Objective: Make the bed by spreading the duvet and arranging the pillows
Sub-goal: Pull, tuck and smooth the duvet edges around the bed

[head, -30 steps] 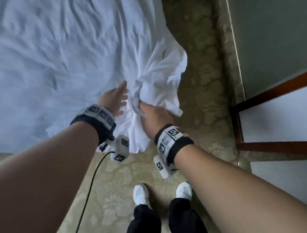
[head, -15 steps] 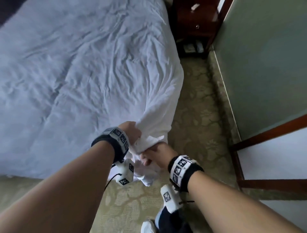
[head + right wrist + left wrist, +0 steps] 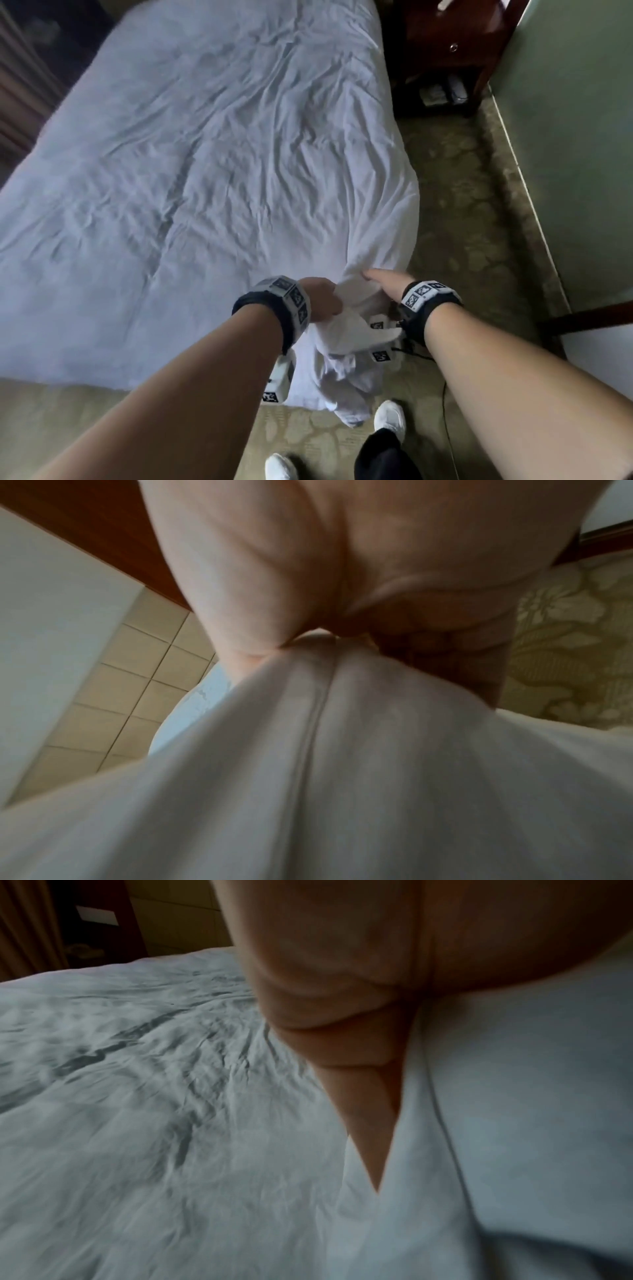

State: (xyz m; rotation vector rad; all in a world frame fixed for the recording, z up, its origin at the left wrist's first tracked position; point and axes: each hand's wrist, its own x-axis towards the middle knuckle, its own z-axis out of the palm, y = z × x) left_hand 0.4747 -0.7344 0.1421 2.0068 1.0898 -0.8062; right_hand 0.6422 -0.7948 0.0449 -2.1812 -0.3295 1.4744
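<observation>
A crumpled white duvet (image 3: 205,171) covers the whole bed. Its near right corner hangs bunched toward the carpet in front of my feet. My left hand (image 3: 322,299) grips a fold of that corner, fingers curled into the cloth. My right hand (image 3: 385,286) holds the same corner a little to the right, at the bed's edge. In the left wrist view my curled fingers (image 3: 342,1015) lie against the duvet (image 3: 137,1123). In the right wrist view my thumb and fingers (image 3: 308,601) pinch a hemmed fold of the duvet (image 3: 342,777). No pillow is in view.
A dark wooden nightstand (image 3: 452,51) stands at the bed's far right corner. A green wall (image 3: 565,137) and a wooden frame (image 3: 589,318) close the narrow carpeted aisle (image 3: 462,222) on the right. My white shoes (image 3: 390,416) and a thin cable (image 3: 445,411) are on the carpet.
Both hands took hold of the duvet corner and lifted it. Since half a second ago they have drawn apart, the right hand moving right along the edge.
</observation>
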